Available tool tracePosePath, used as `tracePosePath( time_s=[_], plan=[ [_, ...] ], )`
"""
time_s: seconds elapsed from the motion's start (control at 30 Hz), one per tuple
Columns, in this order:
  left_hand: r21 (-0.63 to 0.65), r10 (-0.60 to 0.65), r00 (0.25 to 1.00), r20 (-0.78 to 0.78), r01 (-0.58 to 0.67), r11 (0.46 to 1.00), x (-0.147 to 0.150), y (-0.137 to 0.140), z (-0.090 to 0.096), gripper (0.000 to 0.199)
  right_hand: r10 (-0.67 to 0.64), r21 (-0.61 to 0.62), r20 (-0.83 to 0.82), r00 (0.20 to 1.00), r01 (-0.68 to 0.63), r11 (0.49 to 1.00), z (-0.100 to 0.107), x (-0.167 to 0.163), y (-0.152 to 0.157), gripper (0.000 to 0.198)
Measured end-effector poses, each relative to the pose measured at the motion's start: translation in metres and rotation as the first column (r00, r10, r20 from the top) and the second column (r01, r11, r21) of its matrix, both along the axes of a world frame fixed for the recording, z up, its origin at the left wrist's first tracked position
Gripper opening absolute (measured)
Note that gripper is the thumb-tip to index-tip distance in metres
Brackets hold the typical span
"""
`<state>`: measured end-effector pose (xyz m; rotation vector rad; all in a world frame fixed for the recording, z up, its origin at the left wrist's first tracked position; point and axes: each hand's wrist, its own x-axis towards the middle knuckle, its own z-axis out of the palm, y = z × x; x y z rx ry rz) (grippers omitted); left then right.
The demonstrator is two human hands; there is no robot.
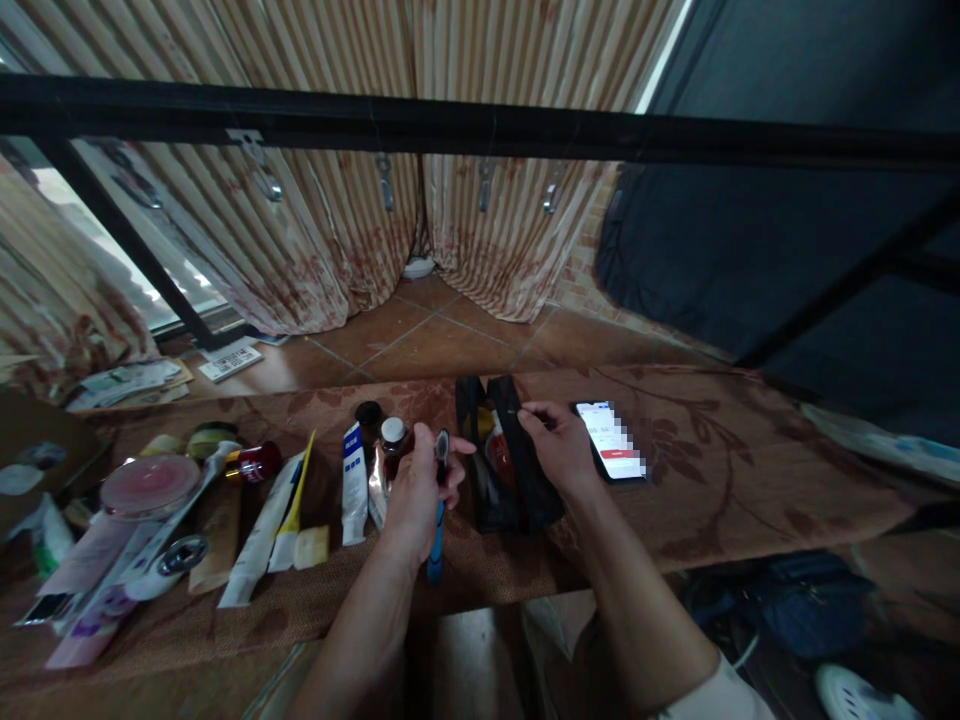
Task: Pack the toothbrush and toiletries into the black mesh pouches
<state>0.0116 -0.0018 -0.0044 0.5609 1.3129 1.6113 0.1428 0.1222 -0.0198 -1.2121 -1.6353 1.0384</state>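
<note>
Two hands at frame centre: left hand (416, 490) grips a blue-handled brush (437, 520); right hand (556, 445) pinches the black pouch (517, 480) rim.

A table (712, 470) under a brown patterned cloth carries a black pouch (504, 470), a lit phone (611, 440), upright small bottles (393, 440) — and, leftward, tubes (352, 485) and a pink-lidded jar (150, 485).
</note>
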Motion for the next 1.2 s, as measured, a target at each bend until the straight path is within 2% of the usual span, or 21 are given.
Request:
tracePosePath(
  time_s=[0.2, 0.33, 0.5, 0.77, 0.93, 1.2],
  plan=[
    [-0.033, 0.012, 0.998, 0.054, -0.01, 0.999, 0.0025, -0.0002, 0.0049, 0.073, -0.005, 0.01, -0.006, 1.0, 0.005, 1.0, -0.0008, -0.0004, 0.0007, 0.023],
    [-0.016, 0.009, 0.997, 0.073, -0.008, 1.0, 0.0047, -0.0006, 0.0088, 0.06, -0.004, 0.005, 0.004, 1.0, 0.004, 1.0, -0.0002, -0.0004, 0.0009, 0.023],
    [0.019, 0.04, 0.998, 0.043, -0.041, 0.999, 0.0057, 0.0001, 0.0068, 0.048, 0.003, 0.015, -0.003, 1.0, -0.003, 1.0, -0.0005, -0.0004, 0.001, 0.023],
    [0.03, 0.013, 0.999, -0.042, -0.011, 0.999, 0.0045, 0.0003, 0.0022, 0.051, 0.003, 0.008, -0.011, 1.0, -0.003, 1.0, -0.0063, -0.0005, 0.0042, 0.026],
    [0.055, 0.067, 0.993, -0.095, -0.062, 0.997, 0.0034, 0.0007, 0.0006, 0.046, 0.0, 0.011, 0.01, 1.0, -0.001, 1.0, -0.0062, 0.0001, 0.0042, 0.025],
    [-0.006, 0.133, 0.984, -0.115, -0.135, 0.991, 0.0033, 0.0001, 0.002, 0.048, -0.001, 0.006, -0.004, 1.0, 0.001, 1.0, -0.0071, -0.0003, 0.0049, 0.024]
  ],
)
